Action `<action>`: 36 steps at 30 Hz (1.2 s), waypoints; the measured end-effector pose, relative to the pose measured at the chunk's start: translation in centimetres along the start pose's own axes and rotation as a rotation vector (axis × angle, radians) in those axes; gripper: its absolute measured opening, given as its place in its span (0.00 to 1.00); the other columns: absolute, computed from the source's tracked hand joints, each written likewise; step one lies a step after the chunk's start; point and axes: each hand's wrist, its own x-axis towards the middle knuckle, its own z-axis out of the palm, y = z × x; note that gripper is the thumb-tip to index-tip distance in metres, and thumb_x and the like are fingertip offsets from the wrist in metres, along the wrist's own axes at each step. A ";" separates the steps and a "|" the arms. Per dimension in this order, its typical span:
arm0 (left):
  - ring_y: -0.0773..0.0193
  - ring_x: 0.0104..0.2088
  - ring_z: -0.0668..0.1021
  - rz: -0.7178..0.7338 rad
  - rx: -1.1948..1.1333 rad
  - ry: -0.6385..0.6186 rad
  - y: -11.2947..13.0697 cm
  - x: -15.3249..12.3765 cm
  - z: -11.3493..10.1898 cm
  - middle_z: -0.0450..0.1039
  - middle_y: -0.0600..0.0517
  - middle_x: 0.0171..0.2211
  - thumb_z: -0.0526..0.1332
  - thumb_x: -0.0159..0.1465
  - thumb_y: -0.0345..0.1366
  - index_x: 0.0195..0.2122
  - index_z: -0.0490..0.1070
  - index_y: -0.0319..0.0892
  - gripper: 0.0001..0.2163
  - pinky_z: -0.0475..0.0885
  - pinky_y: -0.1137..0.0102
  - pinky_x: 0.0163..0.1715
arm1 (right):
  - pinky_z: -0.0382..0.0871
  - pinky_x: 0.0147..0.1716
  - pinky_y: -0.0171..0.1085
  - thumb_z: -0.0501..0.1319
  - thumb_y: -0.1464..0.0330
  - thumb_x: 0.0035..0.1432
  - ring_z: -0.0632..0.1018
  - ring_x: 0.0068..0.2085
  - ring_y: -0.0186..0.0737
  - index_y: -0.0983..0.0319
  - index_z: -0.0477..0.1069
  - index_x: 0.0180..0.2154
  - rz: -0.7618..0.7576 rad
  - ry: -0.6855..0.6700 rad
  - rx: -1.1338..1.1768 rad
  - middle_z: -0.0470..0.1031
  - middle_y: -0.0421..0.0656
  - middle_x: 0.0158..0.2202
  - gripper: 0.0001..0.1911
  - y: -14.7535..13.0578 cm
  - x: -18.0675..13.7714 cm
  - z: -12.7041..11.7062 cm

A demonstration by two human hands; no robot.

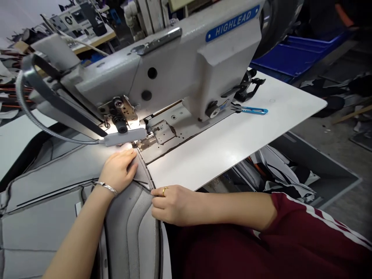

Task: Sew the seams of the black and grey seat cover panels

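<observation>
A large grey padded fabric piece [124, 217] with dark-edged seams lies under the head of a sewing machine [171, 73]. My left hand [119, 168] rests flat on it, fingers stretched toward the lit presser foot area and thumb spread. Lower down, my right hand [174, 204] pinches the fabric's dark right edge between thumb and curled fingers. Between my hands, a thin dark strip [141, 181] runs along the fabric. The lamp [124, 136] on a bendy neck hides part of the needle area.
Thread snips [252, 110] with blue handles lie on the white tabletop [215, 151] beside the machine base. A grey bin [325, 166] with fabric pieces stands below at the right. Behind are a blue crate [287, 58] and another sewing machine [75, 19].
</observation>
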 end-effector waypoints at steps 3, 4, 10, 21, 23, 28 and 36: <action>0.49 0.54 0.74 0.012 -0.007 0.014 0.6 0.1 0.1 0.73 0.40 0.53 0.48 0.63 0.43 0.50 0.72 0.35 0.22 0.69 0.55 0.56 | 0.69 0.47 0.31 0.50 0.79 0.63 0.68 0.29 0.30 0.61 0.60 0.28 -0.031 -0.042 0.010 0.65 0.37 0.28 0.12 0.4 -0.2 -0.6; 0.49 0.54 0.74 0.010 -0.008 0.022 0.8 0.2 0.2 0.73 0.39 0.52 0.49 0.63 0.42 0.49 0.72 0.35 0.21 0.69 0.56 0.56 | 0.69 0.48 0.31 0.50 0.79 0.63 0.68 0.29 0.30 0.61 0.60 0.28 -0.038 -0.046 0.011 0.66 0.37 0.28 0.12 0.5 -0.1 -0.8; 0.53 0.48 0.75 -0.088 -0.049 0.133 1.8 0.2 0.7 0.73 0.44 0.48 0.49 0.64 0.37 0.49 0.72 0.40 0.17 0.72 0.60 0.50 | 0.67 0.52 0.32 0.50 0.79 0.63 0.69 0.29 0.30 0.62 0.63 0.28 -0.047 0.034 0.010 0.68 0.37 0.28 0.13 0.7 -0.1 -0.7; 0.51 0.42 0.73 -0.040 0.104 -0.125 1.6 1.6 -0.9 0.67 0.42 0.42 0.48 0.56 0.24 0.45 0.73 0.43 0.20 0.73 0.60 0.39 | 0.67 0.49 0.37 0.55 0.78 0.60 0.76 0.42 0.39 0.62 0.62 0.27 0.001 0.120 -0.026 0.70 0.38 0.28 0.10 0.5 -0.2 -0.6; 0.52 0.43 0.73 0.024 0.055 -0.124 1.2 1.4 -1.0 0.69 0.43 0.43 0.47 0.57 0.24 0.46 0.72 0.42 0.20 0.73 0.60 0.42 | 0.68 0.47 0.37 0.54 0.78 0.60 0.76 0.43 0.40 0.62 0.62 0.27 -0.001 0.130 -0.025 0.69 0.38 0.28 0.10 0.5 -0.3 -0.5; 0.50 0.53 0.72 0.054 -0.012 0.014 0.1 0.3 -0.1 0.72 0.41 0.51 0.48 0.61 0.29 0.50 0.68 0.38 0.18 0.66 0.53 0.57 | 0.67 0.44 0.38 0.54 0.78 0.58 0.76 0.42 0.39 0.62 0.61 0.27 -0.013 0.141 -0.019 0.70 0.38 0.28 0.09 1.1 -0.2 -1.0; 0.52 0.48 0.76 0.005 -0.015 0.144 1.7 0.9 0.7 0.76 0.42 0.46 0.49 0.62 0.31 0.39 0.73 0.40 0.13 0.71 0.56 0.53 | 0.66 0.41 0.36 0.53 0.78 0.60 0.75 0.35 0.36 0.62 0.60 0.26 -0.049 0.028 -0.002 0.68 0.38 0.26 0.11 2.2 -0.2 -2.5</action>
